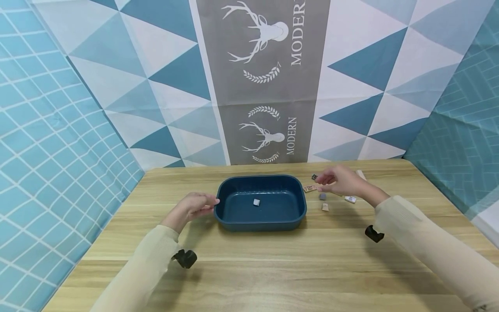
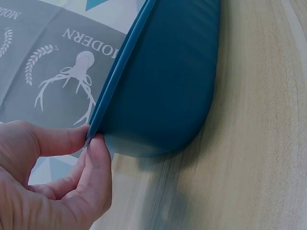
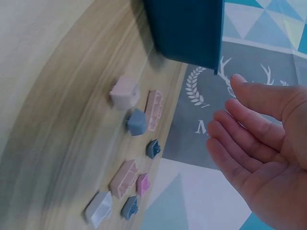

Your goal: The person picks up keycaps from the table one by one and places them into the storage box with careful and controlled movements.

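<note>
A dark blue rectangular basin stands on the wooden table, with one small white block lying inside. My left hand pinches the basin's left rim between thumb and fingers; the left wrist view shows this grip on the rim. To the right of the basin, my right hand hovers over several small pieces, its fingers loosely bent and nothing held. Below it lie a grey-blue piece, a beige block, a tan oblong piece and a white piece.
Past the right hand are a dark piece and a long pale piece. A small pink piece shows in the right wrist view. Patterned cloth with deer prints rises behind the table; blue tiled sheeting flanks the left side.
</note>
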The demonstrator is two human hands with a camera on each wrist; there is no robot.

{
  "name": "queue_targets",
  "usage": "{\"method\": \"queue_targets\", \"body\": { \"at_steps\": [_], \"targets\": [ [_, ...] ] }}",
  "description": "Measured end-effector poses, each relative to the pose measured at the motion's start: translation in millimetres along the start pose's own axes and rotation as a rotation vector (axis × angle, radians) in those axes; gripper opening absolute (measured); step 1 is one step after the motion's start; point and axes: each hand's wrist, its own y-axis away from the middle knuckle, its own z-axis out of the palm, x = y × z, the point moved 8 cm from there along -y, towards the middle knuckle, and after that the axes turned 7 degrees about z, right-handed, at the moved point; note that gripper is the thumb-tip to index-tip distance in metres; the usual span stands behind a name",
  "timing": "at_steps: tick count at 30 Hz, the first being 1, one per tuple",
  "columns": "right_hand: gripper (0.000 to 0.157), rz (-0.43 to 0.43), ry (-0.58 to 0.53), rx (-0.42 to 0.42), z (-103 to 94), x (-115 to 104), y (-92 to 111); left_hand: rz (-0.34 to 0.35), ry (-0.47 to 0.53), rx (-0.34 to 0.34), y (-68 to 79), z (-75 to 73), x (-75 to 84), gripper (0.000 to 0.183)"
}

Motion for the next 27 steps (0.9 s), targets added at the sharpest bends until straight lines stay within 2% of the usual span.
{"method": "queue_targets", "body": {
  "at_steps": [4, 11, 18, 27],
  "targets": [
    [0.019, 0.006, 0.017, 0.002, 1.8, 6, 3, -0.002, 0.0, -0.003, 0.1, 0.5, -0.4, 0.041],
    [0.016, -0.041, 0.0, 0.024, 6.0, 13, 8, 0.003, -0.009, -0.007, 0.9, 0.5, 0.6, 0.041],
    [0.015, -0.011, 0.0, 0.005, 14.3, 18, 10, 0.002, -0.021, -0.005, 1.9, 0.5, 0.0, 0.04],
    [0.012, -0.018, 0.032, -0.014, 23.5, 22, 11, -0.001, -0.009, -0.011, 1.1, 0.9, 0.8, 0.041]
  ]
}}
